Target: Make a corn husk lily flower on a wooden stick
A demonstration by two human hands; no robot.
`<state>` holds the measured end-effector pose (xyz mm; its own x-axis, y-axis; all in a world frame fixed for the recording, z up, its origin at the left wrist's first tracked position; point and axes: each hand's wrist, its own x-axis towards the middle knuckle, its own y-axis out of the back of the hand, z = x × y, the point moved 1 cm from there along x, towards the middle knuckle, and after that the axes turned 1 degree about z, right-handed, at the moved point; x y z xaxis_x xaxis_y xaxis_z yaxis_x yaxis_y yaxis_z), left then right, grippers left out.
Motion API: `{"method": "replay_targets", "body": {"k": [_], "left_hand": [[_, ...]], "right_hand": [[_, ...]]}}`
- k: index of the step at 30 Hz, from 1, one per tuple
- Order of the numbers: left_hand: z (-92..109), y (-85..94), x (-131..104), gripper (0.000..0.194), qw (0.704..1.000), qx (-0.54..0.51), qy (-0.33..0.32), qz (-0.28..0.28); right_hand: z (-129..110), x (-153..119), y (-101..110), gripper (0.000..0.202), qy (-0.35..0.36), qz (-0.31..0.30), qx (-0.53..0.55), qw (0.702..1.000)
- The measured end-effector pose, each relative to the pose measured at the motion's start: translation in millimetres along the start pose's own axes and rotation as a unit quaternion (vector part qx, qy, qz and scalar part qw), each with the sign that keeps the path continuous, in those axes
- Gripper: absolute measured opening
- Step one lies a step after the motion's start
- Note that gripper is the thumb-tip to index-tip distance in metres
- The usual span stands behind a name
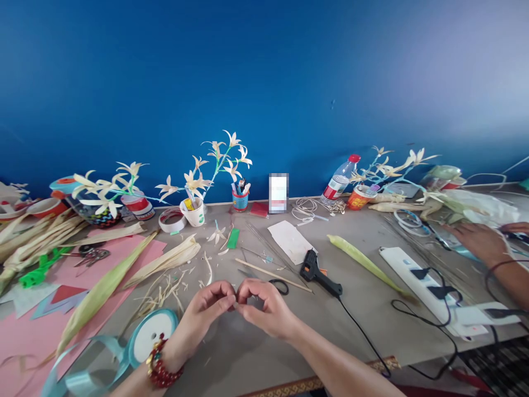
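My left hand [210, 303] and my right hand [264, 306] meet above the near middle of the table, thumbs and fingertips pinched together. Whatever they hold between the tips is too small or hidden to make out. A black-handled pair of scissors [280, 286] lies just behind my right hand, partly covered by it. Behind the hands rests a thin wooden stick [273, 274]. To the right is a black glue gun [320, 274] with its cord running toward the table's front edge. By my left wrist stands a spool of light blue ribbon [149, 336].
Corn husks [167, 259] and pink paper [119, 270] cover the left side. Cups with husk flowers [193, 212] line the blue wall, near a phone [278, 193] and a bottle [336, 184]. At right, another person's hand [479, 242] reaches in beyond a white power strip [421, 286].
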<state>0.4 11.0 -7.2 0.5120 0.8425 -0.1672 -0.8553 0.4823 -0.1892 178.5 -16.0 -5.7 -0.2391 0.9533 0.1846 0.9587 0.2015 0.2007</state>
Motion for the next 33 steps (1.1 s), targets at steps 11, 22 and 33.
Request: {"method": "replay_targets", "body": {"k": [11,22,33], "left_hand": [[0.7,-1.1,-0.8,0.023,1.0,0.001,0.001,-0.012],[-6.1,4.6,0.1,0.014,0.996,-0.074,0.017,-0.037],[-5.5,2.0,1.1,0.017,0.996,-0.086,0.009,-0.029]], "right_hand": [[1.8,1.4,-2.0,0.007,-0.048,-0.001,0.052,0.997],[12.4,2.5,-5.0,0.017,-0.096,-0.029,0.148,0.984],[8.7,4.1,-6.7,0.029,-0.109,-0.035,0.22,0.969]]}}
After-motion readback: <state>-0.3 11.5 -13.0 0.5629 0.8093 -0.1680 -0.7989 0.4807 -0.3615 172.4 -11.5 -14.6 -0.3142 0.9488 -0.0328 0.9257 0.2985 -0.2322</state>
